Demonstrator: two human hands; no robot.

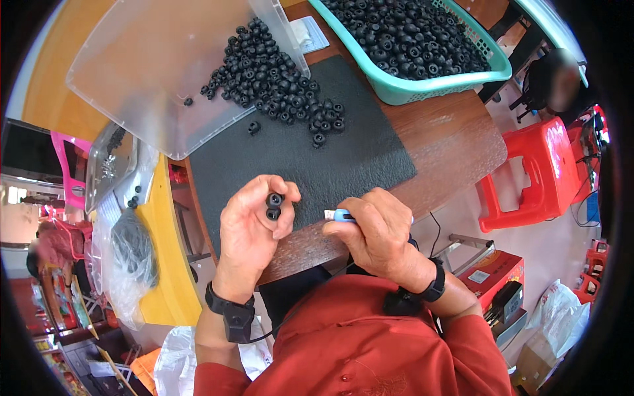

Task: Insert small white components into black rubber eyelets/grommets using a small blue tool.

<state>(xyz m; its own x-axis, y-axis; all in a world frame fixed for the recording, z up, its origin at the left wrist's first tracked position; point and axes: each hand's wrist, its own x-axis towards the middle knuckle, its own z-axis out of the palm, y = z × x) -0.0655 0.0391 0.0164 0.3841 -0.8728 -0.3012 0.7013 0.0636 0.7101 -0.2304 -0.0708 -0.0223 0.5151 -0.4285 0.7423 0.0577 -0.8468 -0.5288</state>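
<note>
My left hand (254,218) is closed around a couple of small black ring-shaped rubber pieces (274,200), one above the other between thumb and fingers, their holes turned up. My right hand (383,228) grips what looks like a light blue utility knife (342,216); its short pale tip points left toward the pieces, apart from them. Both hands are above the near edge of a dark grey mat (356,145). Beyond them, a heap of the same black pieces (274,86) spills out of a tilted clear plastic bin (152,72) onto the mat.
A turquoise basket (403,92) full of black pieces stands at the far right of the brown wooden table (456,132). A red stool (535,171) and a red box (495,277) are to the right. Left, a yellow tabletop (168,264) bears plastic bags (132,244).
</note>
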